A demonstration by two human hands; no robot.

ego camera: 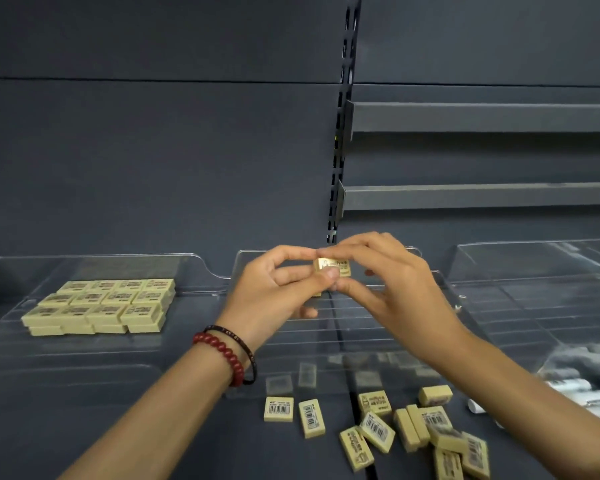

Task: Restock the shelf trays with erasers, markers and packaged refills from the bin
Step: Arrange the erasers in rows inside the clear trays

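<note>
Left hand (274, 292) and right hand (392, 285) pinch one eraser (333, 266) in curled fingers above the middle tray (291, 344). Advised: turn label upward, seat it flush in a rear corner, matching the stacked erasers (97, 304) alongside.

the eraser (332, 267) at the left hand (267, 299) is pale yellow with brown print. loose erasers (377, 432) below the hand show black barcodes. the bead bracelet (222, 351) behind it is dark red.

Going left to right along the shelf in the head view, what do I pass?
Stacked erasers → left hand → held eraser → right hand → transparent tray.
</note>
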